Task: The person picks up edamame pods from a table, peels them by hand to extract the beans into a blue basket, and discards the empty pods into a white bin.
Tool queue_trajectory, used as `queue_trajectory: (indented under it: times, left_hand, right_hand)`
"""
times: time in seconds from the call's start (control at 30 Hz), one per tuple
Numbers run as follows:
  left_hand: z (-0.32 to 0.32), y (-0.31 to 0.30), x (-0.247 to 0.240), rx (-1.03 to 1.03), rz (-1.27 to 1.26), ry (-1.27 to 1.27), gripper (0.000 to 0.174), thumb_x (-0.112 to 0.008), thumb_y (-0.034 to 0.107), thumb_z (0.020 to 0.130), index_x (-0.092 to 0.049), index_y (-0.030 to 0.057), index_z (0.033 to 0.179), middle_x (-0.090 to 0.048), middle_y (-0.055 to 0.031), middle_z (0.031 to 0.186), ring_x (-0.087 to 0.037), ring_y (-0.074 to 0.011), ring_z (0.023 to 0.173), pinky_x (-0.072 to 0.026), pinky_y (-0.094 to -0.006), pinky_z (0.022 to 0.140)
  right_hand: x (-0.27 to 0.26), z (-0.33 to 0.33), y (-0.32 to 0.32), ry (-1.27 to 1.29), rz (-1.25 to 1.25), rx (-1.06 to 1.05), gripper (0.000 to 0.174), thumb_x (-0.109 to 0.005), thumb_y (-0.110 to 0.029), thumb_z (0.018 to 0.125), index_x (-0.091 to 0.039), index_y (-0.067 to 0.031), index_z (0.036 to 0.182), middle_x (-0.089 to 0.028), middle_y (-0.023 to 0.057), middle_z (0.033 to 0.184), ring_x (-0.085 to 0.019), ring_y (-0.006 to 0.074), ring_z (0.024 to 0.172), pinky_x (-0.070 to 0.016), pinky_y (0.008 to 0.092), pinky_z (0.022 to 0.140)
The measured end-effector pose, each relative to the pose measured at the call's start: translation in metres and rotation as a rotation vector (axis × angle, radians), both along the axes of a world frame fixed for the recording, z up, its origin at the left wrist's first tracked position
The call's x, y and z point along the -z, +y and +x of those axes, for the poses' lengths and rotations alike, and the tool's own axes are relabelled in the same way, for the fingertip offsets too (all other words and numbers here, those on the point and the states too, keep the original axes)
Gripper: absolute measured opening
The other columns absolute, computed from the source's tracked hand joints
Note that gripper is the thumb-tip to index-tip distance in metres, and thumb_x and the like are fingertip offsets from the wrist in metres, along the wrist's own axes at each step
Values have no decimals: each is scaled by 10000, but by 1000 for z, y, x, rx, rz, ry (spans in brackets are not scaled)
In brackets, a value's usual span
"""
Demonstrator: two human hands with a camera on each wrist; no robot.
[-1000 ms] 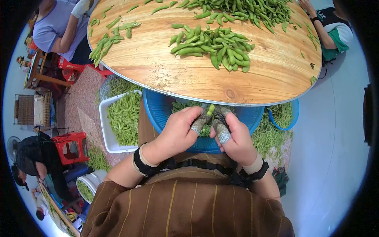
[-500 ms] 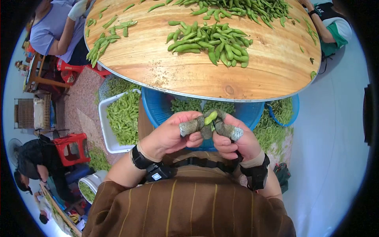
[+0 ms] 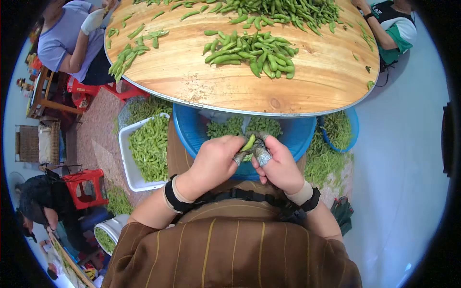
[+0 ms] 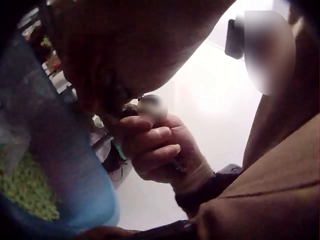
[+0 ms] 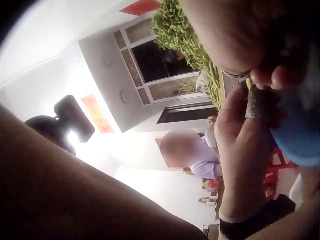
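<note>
A green soybean pod is pinched between the thumb and fingers of my left hand. Facing it, my right hand has its taped fingertips at the same pod. Grey, worn wrappings cover the thumbs and fingers of both hands. Beneath them stands a blue basin, where shelled green beans lie in heaps. In the left wrist view the right hand shows curled fingers. The right wrist view shows the left hand with a bit of pod at its thumb tip.
A wooden table ahead bears a small pod pile and a larger heap. On the left is a white tub of green pods; on the right, a blue basket. Other people sit at the table's sides.
Both hands have rolled and shifted slightly, with the backs of the hands facing up again. A slender pod now shows at the fingertips, tilted differently from before. The head view has shifted slightly.
</note>
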State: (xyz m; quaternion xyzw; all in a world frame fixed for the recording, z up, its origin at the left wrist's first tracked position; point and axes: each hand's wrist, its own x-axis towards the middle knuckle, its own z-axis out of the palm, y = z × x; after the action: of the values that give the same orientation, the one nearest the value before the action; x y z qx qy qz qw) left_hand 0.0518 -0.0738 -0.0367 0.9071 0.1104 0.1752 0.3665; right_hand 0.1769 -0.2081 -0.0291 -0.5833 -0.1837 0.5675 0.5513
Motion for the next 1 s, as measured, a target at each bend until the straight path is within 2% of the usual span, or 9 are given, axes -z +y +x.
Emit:
queue_trajectory:
  times: [0.53,0.63,0.7,0.73,0.77,0.87,0.9,0.97,1.0]
  left_hand:
    - [9,-1,13,-93,-36,88,199,-599,47,779,-592,2,973,-618,-171,823,-610,-326,742,-497,-400,672]
    - [13,4,19,-44,-464,180,145,-579,105,863,-609,4,963,-650,-122,828,-611,-209,671,-499,-325,631]
    - [10,14,15,-51,-1591,316,203,-545,188,930,-609,0,973,-662,-85,842,-590,-132,647,-486,-264,614]
    - [7,17,18,21,-1768,228,237,-539,226,938,-600,1,977,-659,-79,838,-594,-140,647,-481,-251,611]
    - [6,18,19,17,-1768,230,237,-539,226,938,-600,1,977,-659,-79,838,-594,-140,647,-481,-251,611]
    - [5,19,19,61,-1819,243,220,-518,206,948,-593,4,990,-659,-76,834,-596,-141,643,-481,-253,616]
    - [7,17,18,6,-1545,333,185,-501,157,942,-592,3,989,-660,-74,837,-605,-140,655,-486,-253,619]
    - [11,11,13,-45,-1266,417,159,-483,108,936,-591,3,987,-660,-72,839,-615,-139,666,-491,-254,621]
    - [13,7,8,-3,-1020,428,159,-460,65,924,-587,-1,991,-661,-70,840,-623,-135,676,-495,-253,621]
  right_hand:
    - [22,8,1,-575,0,-61,376,-420,15,854,-535,-69,1202,-563,-2,708,-496,60,520,-435,209,448]
    - [19,13,0,-564,52,-53,381,-427,9,858,-532,-64,1217,-563,1,705,-496,58,516,-432,206,447]
    - [12,18,-1,-478,85,-35,367,-439,-2,870,-527,-56,1222,-563,3,705,-495,56,516,-429,205,446]
    - [8,24,-3,-195,61,-60,338,-499,-26,846,-544,-34,1180,-588,22,733,-549,97,580,-462,244,516]
    - [7,28,-4,88,38,-82,319,-559,-49,821,-562,-11,1138,-614,41,761,-603,138,644,-495,284,585]
    - [12,28,-5,47,11,-71,293,-578,-66,824,-562,1,1109,-609,53,741,-610,151,666,-500,305,601]
    - [17,26,-3,52,12,-71,293,-578,-66,824,-562,1,1109,-609,53,741,-610,151,666,-500,305,601]
    - [28,21,2,-729,251,7,276,-601,-82,816,-563,-3,1078,-609,86,724,-622,174,682,-498,341,606]
    - [29,22,3,-727,251,10,276,-601,-82,816,-563,-3,1078,-609,86,724,-622,174,682,-498,341,606]
